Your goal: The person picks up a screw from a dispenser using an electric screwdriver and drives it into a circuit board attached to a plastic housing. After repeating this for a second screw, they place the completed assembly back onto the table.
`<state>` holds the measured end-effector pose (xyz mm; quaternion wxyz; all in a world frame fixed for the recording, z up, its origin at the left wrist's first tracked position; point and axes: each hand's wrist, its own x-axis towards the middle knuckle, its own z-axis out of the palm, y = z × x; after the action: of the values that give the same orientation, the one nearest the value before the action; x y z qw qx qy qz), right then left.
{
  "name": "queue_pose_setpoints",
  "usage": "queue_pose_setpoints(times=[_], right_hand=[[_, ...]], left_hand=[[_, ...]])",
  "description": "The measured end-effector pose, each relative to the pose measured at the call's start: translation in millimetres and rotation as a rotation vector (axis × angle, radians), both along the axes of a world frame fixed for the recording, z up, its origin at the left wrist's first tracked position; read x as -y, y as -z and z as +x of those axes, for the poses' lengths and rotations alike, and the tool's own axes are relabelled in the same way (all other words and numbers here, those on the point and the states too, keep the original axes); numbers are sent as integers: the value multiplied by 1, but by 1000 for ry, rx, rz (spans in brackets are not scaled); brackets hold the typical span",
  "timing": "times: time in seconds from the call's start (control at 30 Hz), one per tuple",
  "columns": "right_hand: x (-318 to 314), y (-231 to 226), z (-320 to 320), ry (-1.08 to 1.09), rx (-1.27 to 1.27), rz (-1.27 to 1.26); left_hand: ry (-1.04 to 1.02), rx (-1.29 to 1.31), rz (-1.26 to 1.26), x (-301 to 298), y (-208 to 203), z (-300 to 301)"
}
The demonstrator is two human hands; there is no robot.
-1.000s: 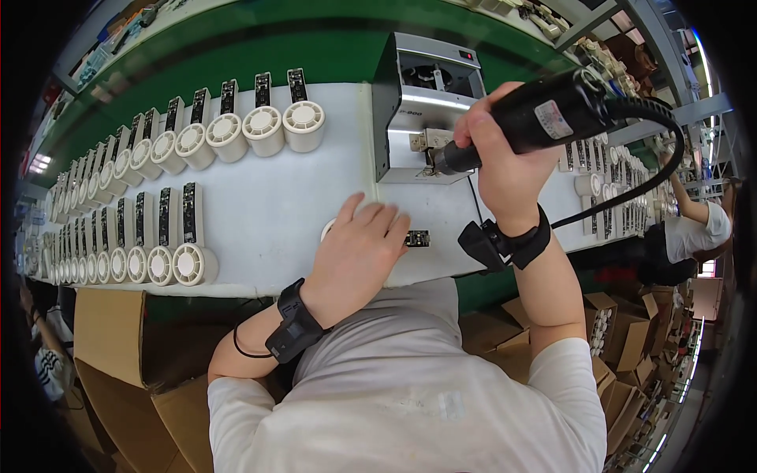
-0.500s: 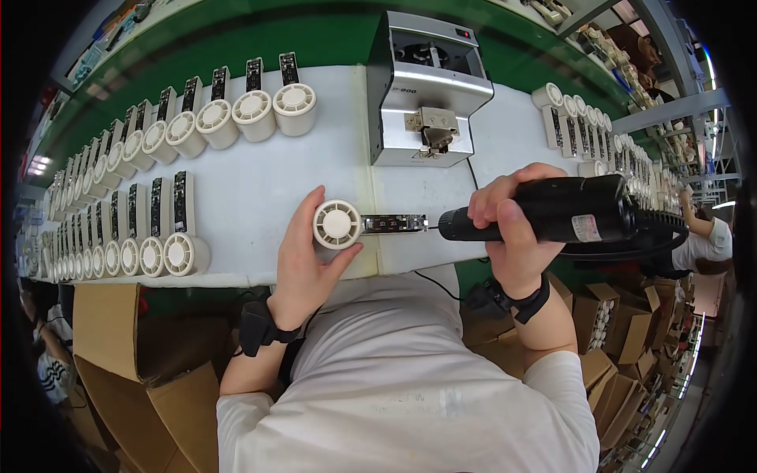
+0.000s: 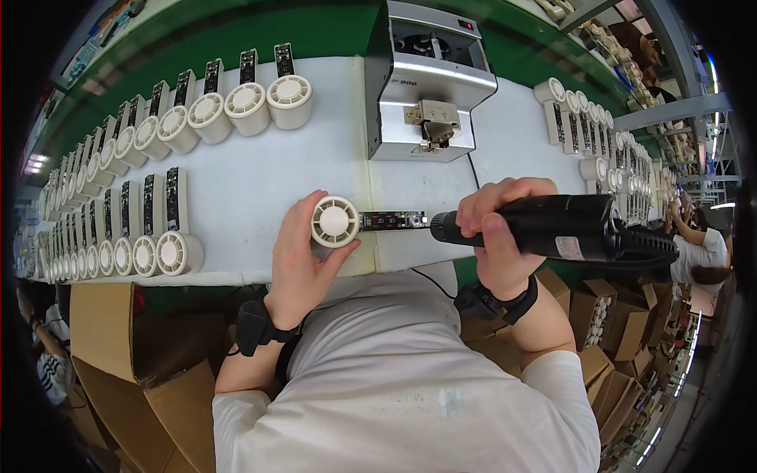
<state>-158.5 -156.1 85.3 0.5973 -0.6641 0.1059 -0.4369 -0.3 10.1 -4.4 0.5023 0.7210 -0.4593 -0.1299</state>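
My left hand (image 3: 298, 260) is wrapped round the white round head of a device (image 3: 334, 221) with a vented, spoked face. From that head a narrow body with a bare dark circuit board (image 3: 393, 221) points right, lying sideways over the table. A black electric screwdriver (image 3: 560, 227) is gripped in my right hand (image 3: 505, 240), held level with its nose toward the board's right end. That nose is very close to the board's end. The bit is hardly visible, so I cannot tell whether it touches.
Behind my hands stands a silver boxy machine (image 3: 430, 91) on the white table (image 3: 260, 173). Rows of similar devices (image 3: 206, 114) line the left, with more devices (image 3: 587, 126) at right. Open cardboard boxes (image 3: 102, 331) sit below the table's near edge. Another person (image 3: 706, 248) is at far right.
The screwdriver has come slightly left and down, closing the small gap to the board's end where its thin bit showed. My left hand keeps its hold on the device.
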Motion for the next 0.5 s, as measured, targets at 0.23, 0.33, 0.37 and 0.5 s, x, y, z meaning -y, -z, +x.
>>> queue_pose_setpoints(times=[0.23, 0.33, 0.37, 0.5], right_hand=[[2, 2, 3, -14, -43, -16], [4, 0, 3, -47, -79, -22], [6, -2, 2, -80, -104, -17], [32, -28, 14, -139, -66, 41]], left_hand=[[2, 11, -1, 2, -2, 1], [2, 12, -5, 2, -3, 0], [-7, -3, 3, 3, -3, -2], [-27, 4, 25, 9, -4, -11]])
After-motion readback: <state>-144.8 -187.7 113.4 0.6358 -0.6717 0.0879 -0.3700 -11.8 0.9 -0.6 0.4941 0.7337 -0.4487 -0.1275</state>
